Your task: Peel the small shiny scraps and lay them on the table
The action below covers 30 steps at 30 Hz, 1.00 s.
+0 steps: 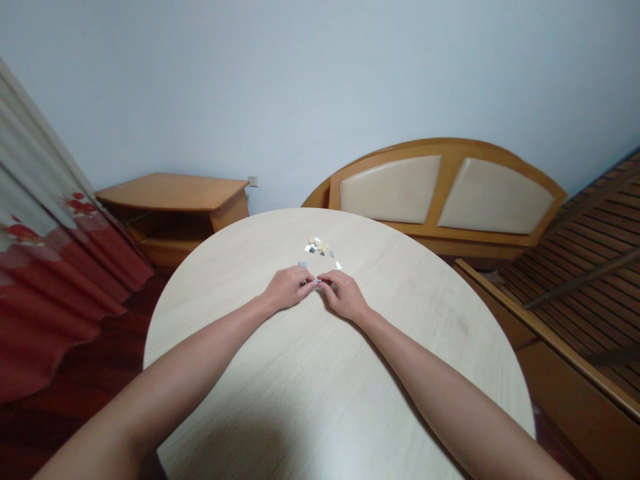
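Observation:
My left hand (289,287) and my right hand (343,293) meet near the middle of a pale round table (240,373). Between their pinched fingertips is a small whitish piece (317,281), too small to name and partly covered by the fingers. Just beyond the fingers lies a loose pile of small flat pieces (320,247) in white, tan, grey and black. A grey-blue piece (303,264) rests right by my left fingertips. One white piece (339,266) lies close to my right knuckles.
Behind the table stand a low wooden cabinet (175,192) at left and a headboard with cream panels (395,190) at right. A slatted bed frame (585,247) is on the right. Red and white curtains (55,287) hang at the left.

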{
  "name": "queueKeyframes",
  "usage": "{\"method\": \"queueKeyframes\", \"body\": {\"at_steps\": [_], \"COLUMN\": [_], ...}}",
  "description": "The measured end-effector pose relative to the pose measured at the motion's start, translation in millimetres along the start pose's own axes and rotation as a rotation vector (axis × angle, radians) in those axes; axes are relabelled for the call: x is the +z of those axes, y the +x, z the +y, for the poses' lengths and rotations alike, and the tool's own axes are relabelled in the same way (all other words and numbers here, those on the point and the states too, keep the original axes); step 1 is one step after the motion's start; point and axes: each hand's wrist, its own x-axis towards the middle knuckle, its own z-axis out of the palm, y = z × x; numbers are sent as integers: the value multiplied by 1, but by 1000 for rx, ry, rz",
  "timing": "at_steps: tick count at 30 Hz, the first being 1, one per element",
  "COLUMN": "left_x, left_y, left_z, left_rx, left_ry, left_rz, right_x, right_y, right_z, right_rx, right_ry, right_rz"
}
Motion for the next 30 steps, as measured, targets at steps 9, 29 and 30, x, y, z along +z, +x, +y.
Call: {"method": "queueKeyframes", "body": {"at_steps": [9, 29, 30], "left_x": [1, 1, 1], "left_y": [0, 0, 0], "left_z": [-1, -1, -1], "left_rx": [-13, -12, -13], "left_ry": [23, -37, -41], "left_rz": [-4, 31, 31], "right_x": [-1, -1, -1], "right_y": [1, 1, 1], "right_z": [1, 2, 2], "right_rx": [40, 24, 21], "right_ry": [3, 5, 7], "right_rz": [-44, -20, -15]}}
